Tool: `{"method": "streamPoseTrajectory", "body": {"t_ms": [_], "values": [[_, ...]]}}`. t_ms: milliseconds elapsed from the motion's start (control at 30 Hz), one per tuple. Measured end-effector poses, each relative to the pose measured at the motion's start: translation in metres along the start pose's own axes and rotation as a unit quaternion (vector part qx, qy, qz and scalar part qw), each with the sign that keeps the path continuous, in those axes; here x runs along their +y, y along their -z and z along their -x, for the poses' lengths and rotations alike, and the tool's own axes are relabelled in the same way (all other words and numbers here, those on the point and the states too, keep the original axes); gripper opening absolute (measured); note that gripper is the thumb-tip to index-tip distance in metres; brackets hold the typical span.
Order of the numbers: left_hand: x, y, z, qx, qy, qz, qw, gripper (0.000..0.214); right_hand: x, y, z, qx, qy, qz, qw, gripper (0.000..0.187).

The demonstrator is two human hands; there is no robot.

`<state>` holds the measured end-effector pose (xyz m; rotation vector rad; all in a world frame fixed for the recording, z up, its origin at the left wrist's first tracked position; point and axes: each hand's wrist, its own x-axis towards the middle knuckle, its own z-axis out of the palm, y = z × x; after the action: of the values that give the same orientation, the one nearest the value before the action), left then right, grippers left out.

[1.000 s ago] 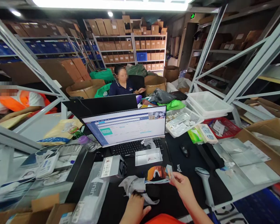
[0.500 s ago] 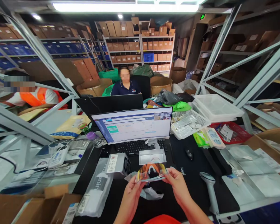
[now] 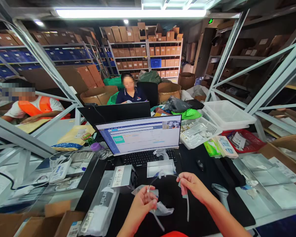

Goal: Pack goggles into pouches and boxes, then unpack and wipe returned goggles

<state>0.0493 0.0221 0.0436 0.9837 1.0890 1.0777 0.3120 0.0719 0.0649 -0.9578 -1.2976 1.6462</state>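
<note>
Over the black desk mat both my hands hold a pair of sport glasses, seen edge-on so the lens is a thin curved line. My left hand is closed on the left end, with one white temple arm hanging down below it. My right hand pinches the right end, and the other temple arm hangs beneath it. A crumpled grey pouch lies on the mat under my left hand. Beyond the glasses stand a small white box, a keyboard and a monitor.
A handheld scanner stands at the right, a mouse behind it. A small carton and plastic bag lie left. White baskets, a red basket and cardboard boxes flank the desk. One person sits behind the monitors, another in an orange vest at the left.
My left hand left the grey pouch and took the left end of the glasses. The orange lens, facing me before, has tipped edge-on with both temple arms hanging down.
</note>
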Motion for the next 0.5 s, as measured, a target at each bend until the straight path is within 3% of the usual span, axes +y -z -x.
{"method": "streamPoseTrajectory", "body": {"t_ms": [100,167,333,433,500], "values": [[0.008,0.010,-0.004,0.028,-0.094,-0.114,0.989,0.098,-0.020,-0.004,-0.001,-0.057,0.048,0.076,0.994,0.039],[0.021,0.015,-0.003,0.001,-0.120,-0.192,0.974,0.104,-0.034,-0.011,-0.004,-0.108,0.074,0.146,0.981,0.035],[0.053,0.017,0.003,-0.070,-0.064,-0.253,0.963,0.058,-0.046,-0.021,-0.023,-0.214,0.098,0.234,0.943,0.028],[0.049,0.015,0.005,-0.048,-0.052,-0.228,0.971,0.041,-0.038,-0.016,-0.048,-0.260,0.080,0.234,0.933,0.028],[0.037,0.015,0.005,0.001,-0.057,-0.202,0.978,0.039,-0.029,-0.008,-0.074,-0.265,0.052,0.261,0.927,0.026]]}}
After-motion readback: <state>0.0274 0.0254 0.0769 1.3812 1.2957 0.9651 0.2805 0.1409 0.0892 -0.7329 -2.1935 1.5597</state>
